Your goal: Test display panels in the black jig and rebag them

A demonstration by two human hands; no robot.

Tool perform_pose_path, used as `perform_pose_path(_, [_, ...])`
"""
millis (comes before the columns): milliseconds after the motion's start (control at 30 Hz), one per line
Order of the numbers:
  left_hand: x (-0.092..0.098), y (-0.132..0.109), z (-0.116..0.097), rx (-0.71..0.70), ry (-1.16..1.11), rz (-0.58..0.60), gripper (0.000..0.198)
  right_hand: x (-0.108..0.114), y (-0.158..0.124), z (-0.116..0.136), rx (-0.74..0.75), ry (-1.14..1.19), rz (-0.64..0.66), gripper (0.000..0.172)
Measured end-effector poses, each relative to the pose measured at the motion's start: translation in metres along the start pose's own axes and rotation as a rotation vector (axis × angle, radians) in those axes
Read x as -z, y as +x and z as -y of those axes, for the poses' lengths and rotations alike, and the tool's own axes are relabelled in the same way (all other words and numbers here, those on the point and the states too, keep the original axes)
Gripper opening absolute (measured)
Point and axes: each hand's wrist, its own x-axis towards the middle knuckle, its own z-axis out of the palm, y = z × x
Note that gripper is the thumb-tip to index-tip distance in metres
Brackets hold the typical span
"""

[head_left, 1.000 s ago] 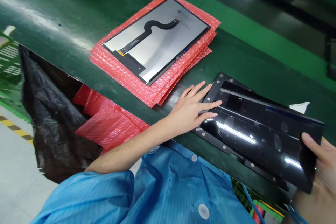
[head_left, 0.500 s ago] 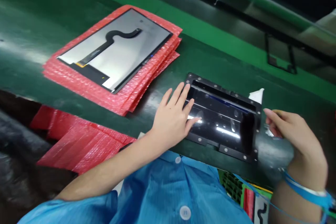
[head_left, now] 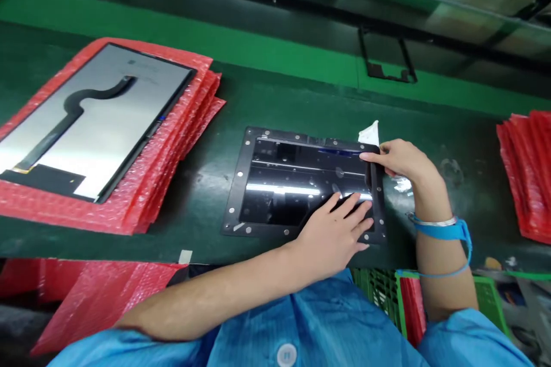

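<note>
On the panel, left hand slid right.

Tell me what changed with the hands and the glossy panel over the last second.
The right hand lowered the glossy black panel flat into the black fixture frame and now pinches its right edge. The left hand slid rightward across it. The display panel on red bubble wrap stayed.

bare belt left of fixture, red stacks flanking

The left hand lies on the glossy black glass panel. The right hand is at its right edge. The stack of red bubble-wrap sheets lies far left of both hands on the tabletop.
</note>
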Motion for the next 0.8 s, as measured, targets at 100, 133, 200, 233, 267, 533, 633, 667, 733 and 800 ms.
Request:
perform_pose_path(100, [0.009,0.004,0.011,-0.049,-0.087,0.008,0.041,-0.003,-0.007,0.001,0.0,0.021,-0.069,0.052])
perform_pose_path(133, [0.012,0.007,0.017,-0.042,-0.118,-0.006,0.04,-0.005,-0.009,0.001,0.003,0.04,-0.093,0.052])
perform_pose_path(200, [0.018,0.012,0.034,0.075,-0.129,-0.073,0.039,-0.009,-0.014,-0.001,0.008,0.088,-0.145,0.05])
perform_pose_path(233, [0.021,0.015,0.044,0.177,-0.106,-0.118,0.039,-0.01,-0.016,-0.002,0.007,0.118,-0.174,0.05])
perform_pose_path(267, [0.023,0.018,0.053,0.28,-0.072,-0.16,0.039,-0.012,-0.017,-0.004,0.004,0.15,-0.203,0.049])
perform_pose_path(533, [0.031,0.03,0.085,0.503,-0.06,-0.322,0.029,-0.018,-0.013,-0.01,0.1,0.528,-0.326,0.04])
perform_pose_path(633, [0.038,0.028,0.084,0.476,-0.166,-0.528,0.021,-0.022,-0.016,-0.005,0.213,0.716,-0.256,0.059])
perform_pose_path(667, [0.041,0.026,0.083,0.462,-0.196,-0.582,0.02,-0.023,-0.018,-0.003,0.25,0.771,-0.217,0.064])
perform_pose_path(733, [0.046,0.017,0.083,0.461,-0.235,-0.649,0.017,-0.025,-0.022,0.0,0.302,0.862,-0.157,0.069])
perform_pose_path(800, [0.05,0.003,0.087,0.515,-0.251,-0.704,0.018,-0.027,-0.026,0.003,0.328,0.937,-0.141,0.069])
